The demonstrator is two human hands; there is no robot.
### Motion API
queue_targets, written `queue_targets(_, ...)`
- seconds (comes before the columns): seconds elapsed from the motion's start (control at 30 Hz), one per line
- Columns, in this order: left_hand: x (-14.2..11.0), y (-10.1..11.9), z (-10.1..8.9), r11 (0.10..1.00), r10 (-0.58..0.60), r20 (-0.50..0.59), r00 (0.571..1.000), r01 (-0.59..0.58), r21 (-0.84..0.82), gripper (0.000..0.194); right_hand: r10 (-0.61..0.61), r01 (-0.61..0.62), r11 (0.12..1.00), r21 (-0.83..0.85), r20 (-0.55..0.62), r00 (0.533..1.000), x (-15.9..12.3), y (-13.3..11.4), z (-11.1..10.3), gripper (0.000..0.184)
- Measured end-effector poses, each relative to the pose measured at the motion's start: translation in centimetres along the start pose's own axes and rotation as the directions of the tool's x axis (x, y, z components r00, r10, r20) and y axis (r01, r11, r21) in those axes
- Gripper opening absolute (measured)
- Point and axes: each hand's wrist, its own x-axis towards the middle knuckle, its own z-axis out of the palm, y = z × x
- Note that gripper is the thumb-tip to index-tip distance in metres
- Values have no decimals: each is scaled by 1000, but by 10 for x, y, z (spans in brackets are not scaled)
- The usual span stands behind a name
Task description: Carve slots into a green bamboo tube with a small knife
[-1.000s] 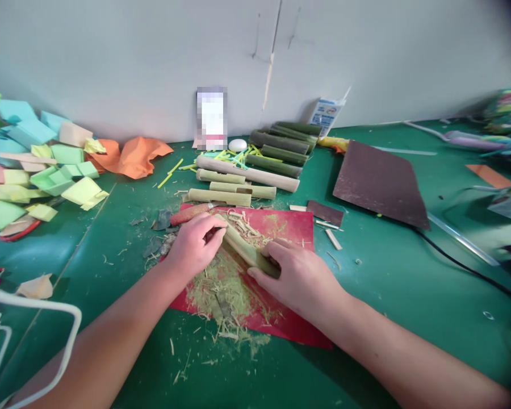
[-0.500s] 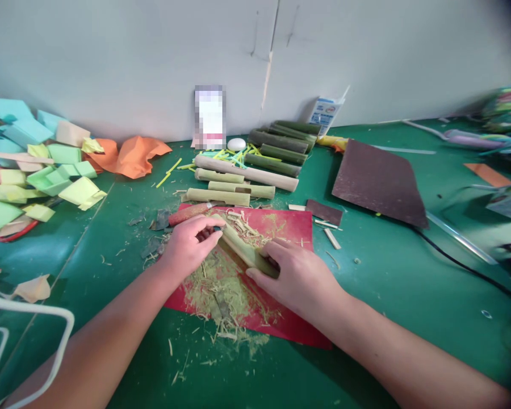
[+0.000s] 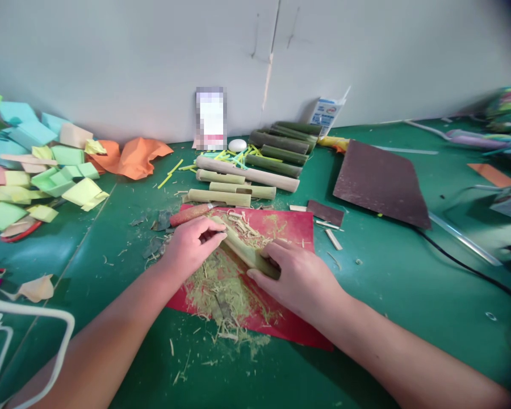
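A pale green bamboo piece [image 3: 243, 250] lies slantwise over a red sheet [image 3: 296, 227], with a cut-out in its side near the right end. My right hand [image 3: 296, 275] is wrapped round the near right end of the bamboo. At the far left end my left hand [image 3: 196, 241] is closed in a pinch, touching the bamboo. A sliver of something dark shows between its fingertips, too small to make out. Bamboo dust and shavings [image 3: 221, 292] cover much of the red sheet. Just beyond my left hand lies a tool with a reddish handle [image 3: 191, 213].
Several cut bamboo pieces [image 3: 221, 197] and dark green bamboo lengths [image 3: 281, 142] lie behind. A brown sheet [image 3: 378, 184] and a black cable [image 3: 464, 261] are to the right. Folded papers [image 3: 29, 133] pile up at left. A phone [image 3: 212, 116] leans on the wall. A white frame [image 3: 63, 341] stands front left.
My left fingertips have shifted slightly at the bamboo's end, and the dark sliver shows less. My right hand keeps its hold. The whole view has moved a little.
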Motion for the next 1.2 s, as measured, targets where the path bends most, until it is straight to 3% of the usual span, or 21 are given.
queue_targets(0.57,0,12,2,987,132,44,990,-136,88,6,-3,3,1000,-7,-9,1000,0,-1,0,24)
queue_targets(0.77,5,0,-7,968,82,-103,991,-54,246,15,-5,5,1000,7,-11,1000,1,0,1,24)
queue_targets(0.93,1,9,3,970,156,68,985,-166,177,17,-8,8,1000,11,-21,1000,3,1,2,22)
queue_targets(1.1,-1,12,6,966,154,-19,988,-147,213,17,-6,6,1000,16,-8,1000,3,1,2,25)
queue_targets(1.2,-5,17,6,972,155,95,983,-169,162,15,-19,19,1000,13,-10,1000,2,1,0,23)
